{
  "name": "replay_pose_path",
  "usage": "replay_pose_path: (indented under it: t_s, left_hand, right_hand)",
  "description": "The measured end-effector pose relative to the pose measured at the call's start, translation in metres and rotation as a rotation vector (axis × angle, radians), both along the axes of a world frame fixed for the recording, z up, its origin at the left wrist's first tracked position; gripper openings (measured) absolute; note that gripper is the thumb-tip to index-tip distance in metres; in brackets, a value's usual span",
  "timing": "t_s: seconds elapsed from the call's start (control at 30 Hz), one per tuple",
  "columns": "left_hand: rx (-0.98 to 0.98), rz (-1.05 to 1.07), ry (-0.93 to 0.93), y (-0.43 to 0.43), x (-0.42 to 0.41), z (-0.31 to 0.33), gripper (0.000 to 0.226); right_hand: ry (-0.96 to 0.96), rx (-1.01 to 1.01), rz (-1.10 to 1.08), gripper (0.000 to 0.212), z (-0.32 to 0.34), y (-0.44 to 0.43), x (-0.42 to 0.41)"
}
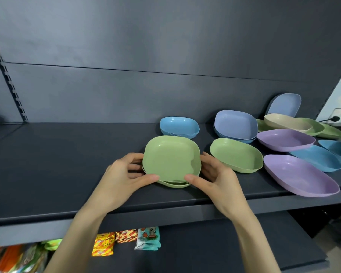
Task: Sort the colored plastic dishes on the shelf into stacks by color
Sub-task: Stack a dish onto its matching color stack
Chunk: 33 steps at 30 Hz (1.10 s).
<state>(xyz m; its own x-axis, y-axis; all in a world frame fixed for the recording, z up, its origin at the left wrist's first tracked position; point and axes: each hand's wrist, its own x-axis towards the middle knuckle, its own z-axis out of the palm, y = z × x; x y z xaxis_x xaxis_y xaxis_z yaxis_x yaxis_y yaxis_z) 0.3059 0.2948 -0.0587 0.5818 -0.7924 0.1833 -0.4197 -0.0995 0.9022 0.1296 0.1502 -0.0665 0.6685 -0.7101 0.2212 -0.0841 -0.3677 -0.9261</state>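
Both hands were on the green stack [170, 158], which sat on the shelf [67, 164] around the middle, a bit back from the front edge. The left hand [126, 174] gripped its left side and the right hand [215, 176] its right side, thumbs on the near rim, fingers curled round the sides. The top dish sat a little crooked, with the rim of a lower one peeking out at the front.

A neat blue stack [178, 126] stood just behind it, toward the back edge. Just beside the right hand lay a single green dish [235, 154], and behind that a periwinkle dish [235, 124] sat on top of a blue one. Toward the right edge it got messy. There was one purple dish [283, 138], a second purple dish [299, 174] hanging partly over the front edge, and loose blue dishes [317, 157] between and past them. In the far right corner a beige dish [285, 122] lay in some green dishes [319, 127], and another periwinkle one [284, 104] leaned against the back panel.

Snack packets [103, 243] lay on the shelf below.
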Motion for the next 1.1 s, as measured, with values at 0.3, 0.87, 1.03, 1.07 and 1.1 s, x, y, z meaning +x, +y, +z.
replay_pose_path:
  t_s: [0.3, 0.87, 1.03, 1.07, 1.1]
  left_hand:
    - [0.029, -0.027, 0.027, 0.0009, 0.0015, 0.0021, 0.063]
    - [0.094, -0.088, -0.040, 0.0004, 0.0018, 0.0020, 0.089]
    - [0.108, -0.129, 0.006, -0.0013, 0.0038, 0.0050, 0.073]
    - [0.099, -0.140, -0.011, -0.0015, 0.0049, 0.0046, 0.066]
    - [0.093, -0.143, -0.025, -0.0019, 0.0062, 0.0032, 0.063]
  right_hand:
    - [-0.068, 0.048, -0.026, 0.058, 0.0005, 0.0030, -0.0027]
    - [-0.015, -0.086, 0.014, 0.084, 0.0019, 0.0004, -0.0048]
    - [0.092, -0.034, 0.059, 0.101, 0.0064, -0.0010, -0.0020]
    - [0.100, -0.033, 0.067, 0.094, 0.0065, -0.0016, -0.0014]
    - [0.109, -0.038, 0.073, 0.085, 0.0061, -0.0021, -0.0016]
